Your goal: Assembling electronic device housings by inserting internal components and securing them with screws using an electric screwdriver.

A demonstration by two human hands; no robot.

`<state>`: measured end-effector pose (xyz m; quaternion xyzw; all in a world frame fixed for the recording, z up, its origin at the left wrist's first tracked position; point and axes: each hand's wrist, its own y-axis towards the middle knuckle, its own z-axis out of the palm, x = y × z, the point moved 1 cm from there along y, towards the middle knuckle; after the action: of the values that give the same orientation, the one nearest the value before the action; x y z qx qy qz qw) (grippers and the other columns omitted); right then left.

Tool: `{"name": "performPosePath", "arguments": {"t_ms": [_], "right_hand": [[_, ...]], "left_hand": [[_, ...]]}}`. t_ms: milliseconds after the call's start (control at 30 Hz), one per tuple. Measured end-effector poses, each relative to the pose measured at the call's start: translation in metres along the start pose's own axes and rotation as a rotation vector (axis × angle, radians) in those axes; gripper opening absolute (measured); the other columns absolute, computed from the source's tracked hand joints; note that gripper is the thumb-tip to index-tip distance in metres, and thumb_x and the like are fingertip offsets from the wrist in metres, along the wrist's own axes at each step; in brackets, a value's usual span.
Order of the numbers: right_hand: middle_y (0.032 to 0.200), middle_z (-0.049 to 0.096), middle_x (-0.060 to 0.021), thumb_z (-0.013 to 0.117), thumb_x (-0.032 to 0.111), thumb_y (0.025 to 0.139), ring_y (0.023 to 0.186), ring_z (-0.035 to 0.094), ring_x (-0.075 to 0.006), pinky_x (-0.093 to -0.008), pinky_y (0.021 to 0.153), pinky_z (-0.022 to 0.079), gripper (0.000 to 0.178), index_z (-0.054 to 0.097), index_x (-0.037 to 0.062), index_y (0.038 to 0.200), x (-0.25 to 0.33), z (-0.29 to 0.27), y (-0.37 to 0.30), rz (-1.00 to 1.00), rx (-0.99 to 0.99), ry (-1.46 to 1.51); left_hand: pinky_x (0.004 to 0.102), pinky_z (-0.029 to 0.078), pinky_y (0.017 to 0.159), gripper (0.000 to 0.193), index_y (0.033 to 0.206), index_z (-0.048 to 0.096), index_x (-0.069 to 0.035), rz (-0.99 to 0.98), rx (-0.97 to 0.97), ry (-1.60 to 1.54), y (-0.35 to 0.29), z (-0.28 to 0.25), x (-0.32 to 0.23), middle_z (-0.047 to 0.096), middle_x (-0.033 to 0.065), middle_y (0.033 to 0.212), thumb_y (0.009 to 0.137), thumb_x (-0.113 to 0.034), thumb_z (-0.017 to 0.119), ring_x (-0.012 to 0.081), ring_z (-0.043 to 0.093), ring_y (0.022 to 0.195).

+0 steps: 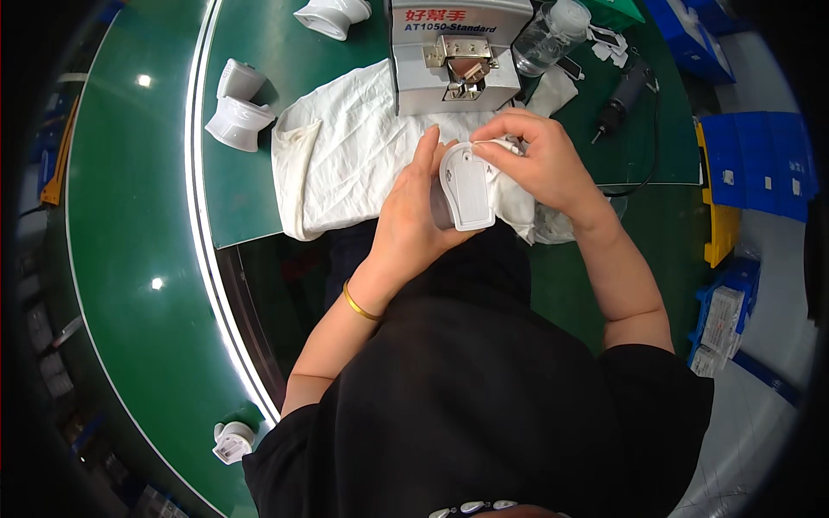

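At green tabletop [246,190] beside blue bins [753,160], left hand [408,220] clasps casing [471,192], right [548,162] pinches cloth [515,200].

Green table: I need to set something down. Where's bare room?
Bare: the green surface left of the bright line, beyond the small white part; also the table corner between that line and the white cloth. Crowded: around the machine, bottle and power tool.

Workshop, likely factory assembly: green-topped bench [237,194], grey bench machine [419,93], corded power driver [623,99]; white moulded parts [242,125] standing about; blue parts bins [760,164] stacked off right side
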<state>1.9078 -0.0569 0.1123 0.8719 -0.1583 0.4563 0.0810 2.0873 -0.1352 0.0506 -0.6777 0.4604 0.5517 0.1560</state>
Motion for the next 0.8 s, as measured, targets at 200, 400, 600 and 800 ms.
{"name": "performPosePath", "arguments": {"t_ms": [200,400,600,800], "right_hand": [[0.089,0.068,-0.0052,0.071,0.01,0.085,0.084,0.063,-0.0131,-0.0278,0.075,0.049,0.014,0.071,0.0002,0.096,0.0,0.019,0.018,-0.167,0.031,0.013],[0.087,0.07,-0.0028,0.071,0.012,0.087,0.079,0.062,-0.0054,-0.0223,0.07,0.049,0.018,0.072,-0.0009,0.1,-0.013,-0.002,-0.013,0.203,0.063,0.228],[0.087,0.07,-0.0028,0.073,0.01,0.085,0.078,0.062,-0.0061,-0.0217,0.069,0.049,0.02,0.072,-0.0006,0.101,-0.007,-0.006,-0.04,0.317,0.079,0.218],[0.086,0.067,-0.009,0.08,0.004,0.073,0.079,0.063,-0.0259,-0.0333,0.071,0.051,0.016,0.067,0.0026,0.083,0.023,0.03,-0.043,-0.418,-0.161,-0.102]], "left_hand": [[0.0408,0.049,0.094,0.113,0.15,0.021,0.006,-0.026,0.033,0.11,-0.001,-0.005,-0.003,0.056,0.0198,0.132,0.063,-0.018,0.09,0.0356,0.059,0.11],[0.0419,0.049,0.094,0.114,0.151,0.019,0.005,0.033,0.004,0.049,0.001,-0.003,0.0,0.056,0.0202,0.133,0.064,-0.017,0.089,0.0369,0.059,0.111],[0.0416,0.049,0.096,0.117,0.152,0.016,0.002,-0.014,0.031,0.057,0.001,-0.007,-0.004,0.056,0.0211,0.133,0.063,-0.016,0.09,0.0376,0.057,0.116],[0.042,0.048,0.098,0.118,0.152,0.015,0.002,-0.064,0.065,0.053,0.0,-0.006,-0.001,0.055,0.0239,0.133,0.06,-0.012,0.089,0.0383,0.056,0.12]]}}
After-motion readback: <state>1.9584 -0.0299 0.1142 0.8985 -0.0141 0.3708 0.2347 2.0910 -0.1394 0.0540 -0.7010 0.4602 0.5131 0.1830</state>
